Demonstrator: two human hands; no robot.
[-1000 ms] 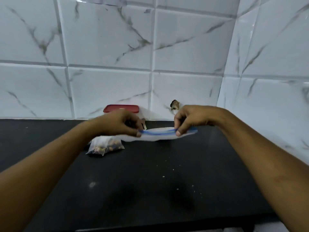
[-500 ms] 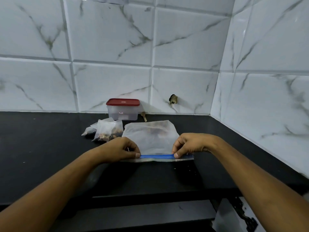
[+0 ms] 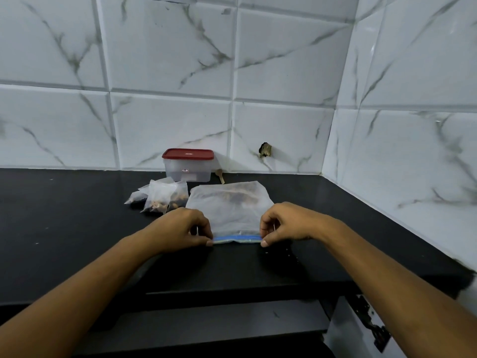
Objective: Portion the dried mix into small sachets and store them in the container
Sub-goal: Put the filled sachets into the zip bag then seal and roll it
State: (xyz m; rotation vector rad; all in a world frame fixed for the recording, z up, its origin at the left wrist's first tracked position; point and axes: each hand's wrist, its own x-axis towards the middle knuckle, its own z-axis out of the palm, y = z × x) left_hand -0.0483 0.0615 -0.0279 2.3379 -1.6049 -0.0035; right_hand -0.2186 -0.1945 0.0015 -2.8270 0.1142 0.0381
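A large clear zip bag (image 3: 228, 206) with a blue seal strip lies flat on the black counter (image 3: 64, 228), dried mix showing dimly at its far end. My left hand (image 3: 180, 229) pinches the left end of the blue strip. My right hand (image 3: 286, 224) pinches the right end. Left of the bag sits a small heap of filled white sachets (image 3: 161, 195). Behind them, against the wall, stands a clear container (image 3: 188, 165) with a red lid on it. A small wooden scoop (image 3: 220, 174) lies beside the container.
White marble-look tiles form the back wall and the right wall (image 3: 413, 125), meeting in a corner. A dark chipped hole (image 3: 265, 150) marks the back wall. The counter's front edge (image 3: 232, 293) runs below my wrists, with a dark shelf under it.
The bag went from held up in the air to lying flat on the counter nearer me. Both hands kept their pinch on the blue strip and now sit slightly closer to its ends.
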